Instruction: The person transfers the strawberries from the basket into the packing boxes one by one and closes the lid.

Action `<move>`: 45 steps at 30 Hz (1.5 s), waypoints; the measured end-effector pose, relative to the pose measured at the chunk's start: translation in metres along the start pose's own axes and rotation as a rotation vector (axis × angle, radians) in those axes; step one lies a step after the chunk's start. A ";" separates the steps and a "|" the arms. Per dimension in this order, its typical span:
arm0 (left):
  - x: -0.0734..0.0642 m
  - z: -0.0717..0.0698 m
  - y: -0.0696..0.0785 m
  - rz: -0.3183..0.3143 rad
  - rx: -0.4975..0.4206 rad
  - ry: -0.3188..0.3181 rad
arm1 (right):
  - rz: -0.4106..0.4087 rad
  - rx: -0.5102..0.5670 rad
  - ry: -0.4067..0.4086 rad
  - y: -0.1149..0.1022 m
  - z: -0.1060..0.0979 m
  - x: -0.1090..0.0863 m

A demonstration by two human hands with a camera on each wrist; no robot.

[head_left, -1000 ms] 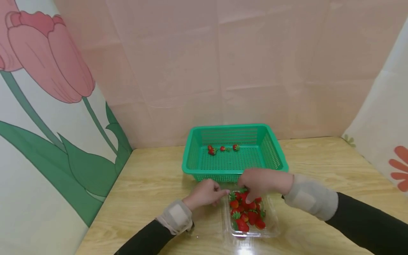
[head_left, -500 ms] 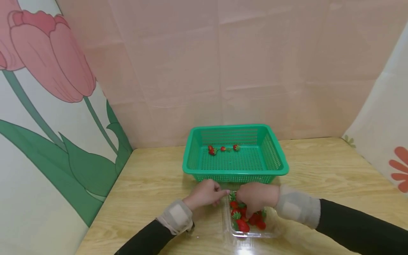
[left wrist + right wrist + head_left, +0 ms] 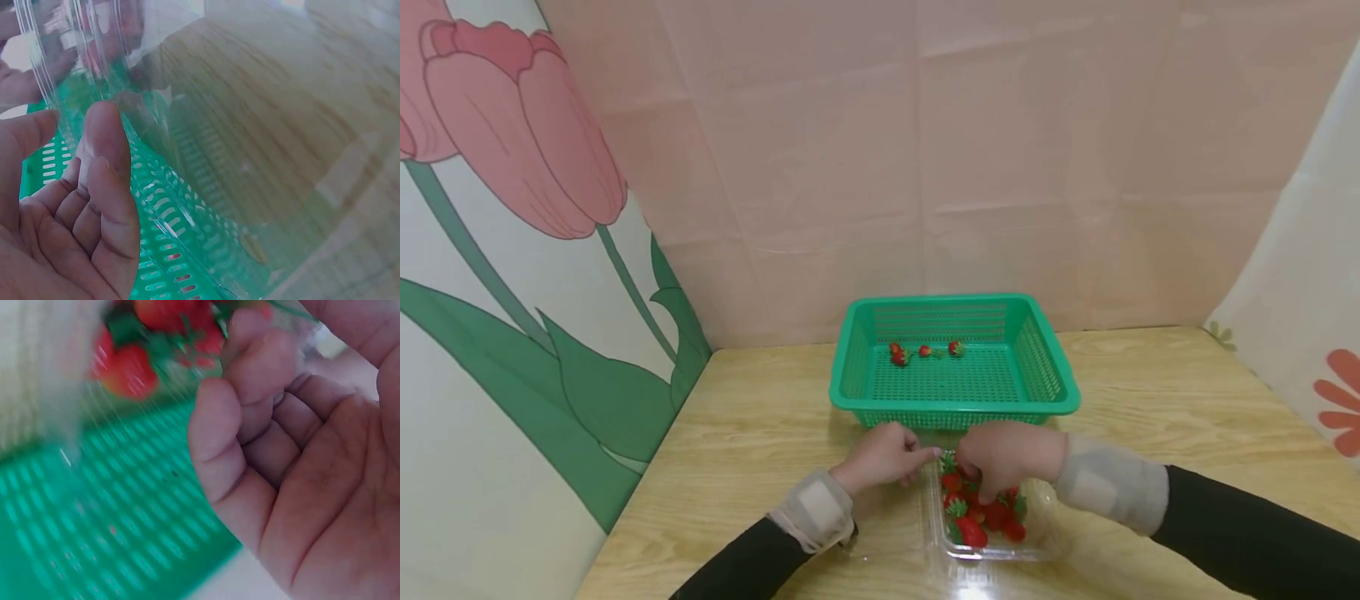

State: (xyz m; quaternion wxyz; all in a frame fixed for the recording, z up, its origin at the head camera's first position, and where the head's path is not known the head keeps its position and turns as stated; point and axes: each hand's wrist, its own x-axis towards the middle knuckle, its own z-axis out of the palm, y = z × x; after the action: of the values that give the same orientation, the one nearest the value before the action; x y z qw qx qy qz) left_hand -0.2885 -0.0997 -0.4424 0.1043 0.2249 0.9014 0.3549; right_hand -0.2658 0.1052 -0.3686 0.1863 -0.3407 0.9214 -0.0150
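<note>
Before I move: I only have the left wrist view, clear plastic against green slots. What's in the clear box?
Observer: Strawberries with green leaves, heaped in the clear box. Head view shows them.
Operator: Where's the basket from that box?
Observer: The green basket stands on the table, just beyond the box in the head view.
Operator: Right grip?
Observer: The right grip reaches down over the box, fingers among the strawberries. Its fingertips are partly hidden there, so I can't tell whether it holds one.
</note>
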 end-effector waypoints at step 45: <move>0.001 0.000 0.000 -0.022 0.029 0.010 | 0.325 0.045 0.159 0.147 -0.072 0.157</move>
State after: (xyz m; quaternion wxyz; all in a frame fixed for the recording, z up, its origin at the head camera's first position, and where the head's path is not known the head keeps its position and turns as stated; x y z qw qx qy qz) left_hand -0.2891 -0.0996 -0.4427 0.1005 0.2148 0.9093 0.3419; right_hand -0.4927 0.1109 -0.3764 0.1205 -0.1809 0.9756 -0.0321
